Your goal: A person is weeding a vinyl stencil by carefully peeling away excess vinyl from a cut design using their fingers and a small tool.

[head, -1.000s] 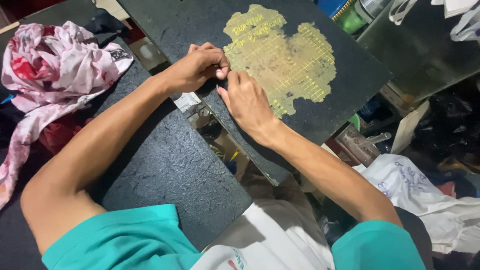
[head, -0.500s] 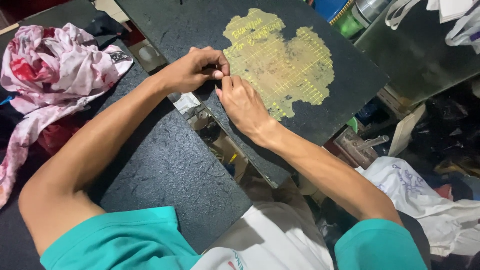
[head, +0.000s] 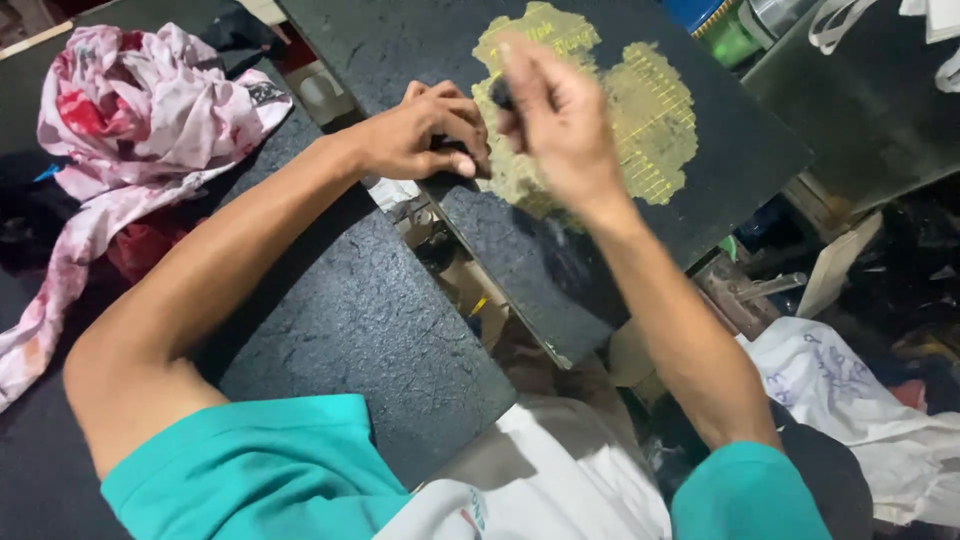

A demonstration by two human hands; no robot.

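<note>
Risk first: your right hand (head: pixel 560 120) is lifted off the black flat board with the yellow gridded patch (head: pixel 640 130) and is motion-blurred, so any grip on the small dark bit (head: pixel 503 95) at its fingertips looks loose. Fingers are curled in a pinch around that bit, nearly closed; what the bit is, cannot tell, too blurred. If it's a peeled scrap, it could drop into the gap between the boards onto the clutter below (head: pixel 470 290) and be hard to find.

Your left hand (head: pixel 420 135) lies curled, almost closed, pressing down on the board's near-left edge beside the yellow patch; whether it holds anything under the fingers, cannot tell. If that pressure slips, the board could shift on its mount.

The yellow patch has ragged edges, so careless pulling could tear it unevenly or lift more than you want.

Your left forearm crosses the second black textured board (head: pixel 330 320), just beside the crumpled pink and white floral cloth (head: pixel 130 120); a backward elbow sweep could drag that cloth.

White printed fabric (head: pixel 850 400) lies low to your right, well apart from both hands, low concern.
</note>
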